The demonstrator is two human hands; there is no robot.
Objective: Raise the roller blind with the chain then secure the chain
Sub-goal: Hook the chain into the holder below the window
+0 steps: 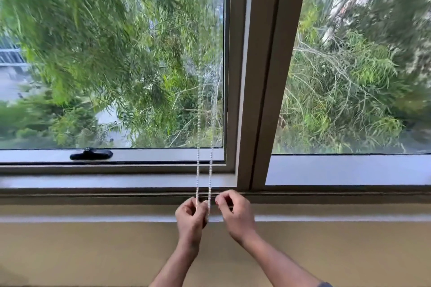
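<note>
A white bead chain [198, 165] hangs in two parallel strands in front of the left window pane, down to the sill. My left hand [192, 215] is closed around the bottom of the chain loop, and both strands run into its fingers. My right hand [235, 212] sits just right of the right strand [211, 165] with its fingers curled in. A small gap shows between its fingertips and the chain. The roller blind itself is out of view above the frame, and the glass is uncovered.
A black window latch [91, 154] lies on the lower frame of the left pane. A wide vertical mullion [261, 77] separates the two panes. The sill ledge [93, 218] runs across, with a tan wall below it. Trees fill the view outside.
</note>
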